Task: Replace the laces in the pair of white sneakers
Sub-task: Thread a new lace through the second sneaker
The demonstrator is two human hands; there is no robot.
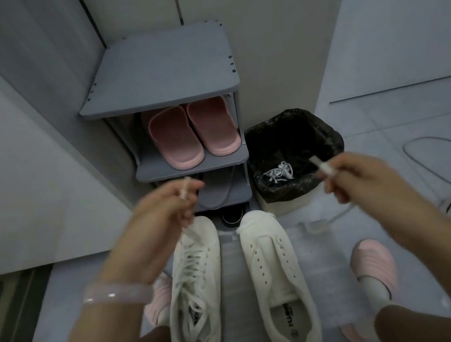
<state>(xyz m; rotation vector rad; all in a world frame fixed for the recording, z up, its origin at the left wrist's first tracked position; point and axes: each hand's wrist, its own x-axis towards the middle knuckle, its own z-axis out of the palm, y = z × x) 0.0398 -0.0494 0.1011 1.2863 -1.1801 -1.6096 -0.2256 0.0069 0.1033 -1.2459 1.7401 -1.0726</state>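
Left white canvas sneaker (195, 288): it sits on the shiny grey floor (236, 302) close to the person, and a lace already goes up through its holes.
Right white canvas sneaker (279, 277): it stands just beside the other one, and its holes look bare, so I think it is next.
Left hand with a clear bangle on the wrist (152, 220): the fingers are curled and pinch one thin white lace end (184, 187) above the toe of the left sneaker.
Right hand (366, 175): the fingers pinch the other white lace tip (322, 167), held out wide.
White lace between the hands: it is blurry; a bit runs down from the left hand to the left sneaker, and I cannot tell where the right end goes.
Doing it well: pull both ends up evenly so they match, keep the lace flat with no twist, and pull gently so the sneaker stays put.
Square bin with a black bag (296, 156): it is farther off, with a tangled white lace (279, 172) inside, likely an old one.
Grey plastic shoe rack (161, 71): it stands beside the bin, with soft pink slippers (191, 132) on a shelf.
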